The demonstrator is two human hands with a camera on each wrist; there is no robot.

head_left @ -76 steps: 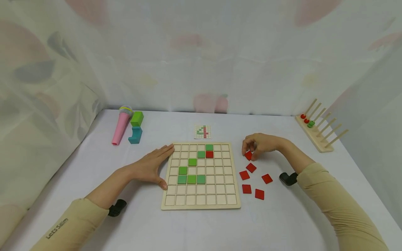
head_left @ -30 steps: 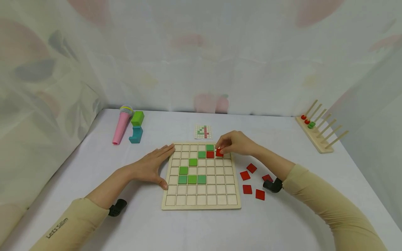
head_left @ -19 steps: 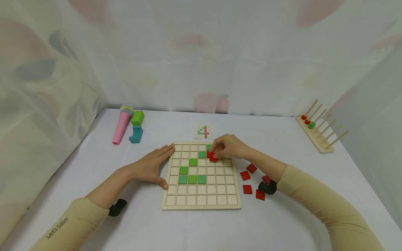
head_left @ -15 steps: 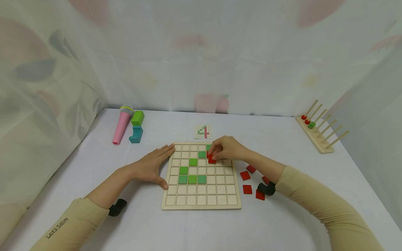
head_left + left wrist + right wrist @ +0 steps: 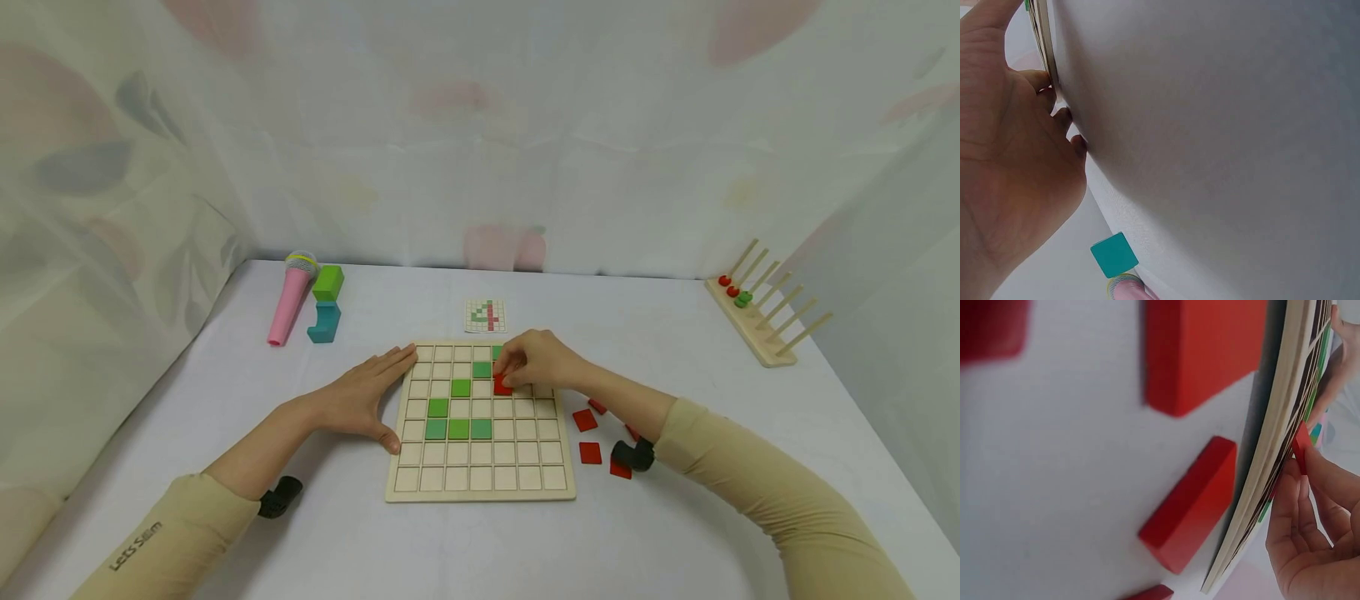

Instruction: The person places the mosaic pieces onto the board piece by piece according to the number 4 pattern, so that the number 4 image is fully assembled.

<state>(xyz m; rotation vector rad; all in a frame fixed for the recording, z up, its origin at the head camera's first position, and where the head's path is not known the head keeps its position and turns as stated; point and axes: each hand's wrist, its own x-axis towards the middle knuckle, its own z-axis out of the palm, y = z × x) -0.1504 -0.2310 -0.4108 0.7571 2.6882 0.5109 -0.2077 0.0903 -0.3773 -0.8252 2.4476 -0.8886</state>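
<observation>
My right hand pinches a red square tile between thumb and fingers over the wooden grid board, at the third row of the fifth column. The right wrist view shows this tile tilted, its lower edge at the grid. Several green tiles sit in cells, forming a diagonal and a short row. The red tile in the cell above is mostly hidden by my fingers. My left hand rests at the board's left edge, fingers extended to the far corner and thumb near the lower side.
Several loose red tiles lie right of the board, some partly under the right wrist camera. Behind the board is a small pattern card. A pink toy microphone, green block and teal block stand left; a peg rack stands right.
My right hand picked up a red tile from the loose ones and carried it left over the board, then down to the cell below the upper red tile. The left hand has stayed put.
</observation>
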